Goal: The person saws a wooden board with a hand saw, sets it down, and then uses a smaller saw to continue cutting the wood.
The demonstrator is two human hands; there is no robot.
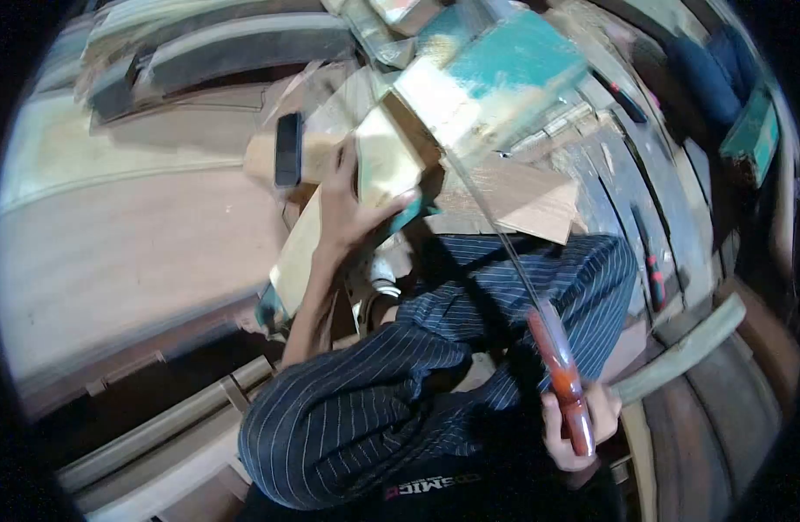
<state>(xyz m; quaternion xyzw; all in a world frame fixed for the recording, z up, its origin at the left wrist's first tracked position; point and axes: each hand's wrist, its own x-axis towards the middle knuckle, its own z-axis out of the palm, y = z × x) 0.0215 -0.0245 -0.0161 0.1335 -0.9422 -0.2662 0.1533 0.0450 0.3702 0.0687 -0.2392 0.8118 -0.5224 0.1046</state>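
My left hand (352, 204) is wrapped around a pale wooden piece (389, 152) with green paint along its lower edge, and props it up above my lap. In my right hand (581, 426) is the glossy reddish-brown handle of a long, thin metal tool (558, 361). Its narrow shaft slants up and to the left across my knee, the far end overlapping the area beside the wooden piece. Motion blur and the angle hide whether this is a file or a chisel. A black phone (287, 150) rests on wood just left of my left hand.
Behind the held piece lies a green-painted block (522, 65). A light brown board (539, 200) sits past my knee. On the slats at right are a red-and-black-handled tool (655, 280) and another similar one (624, 97). A wide wooden panel (139, 235) spans the left side.
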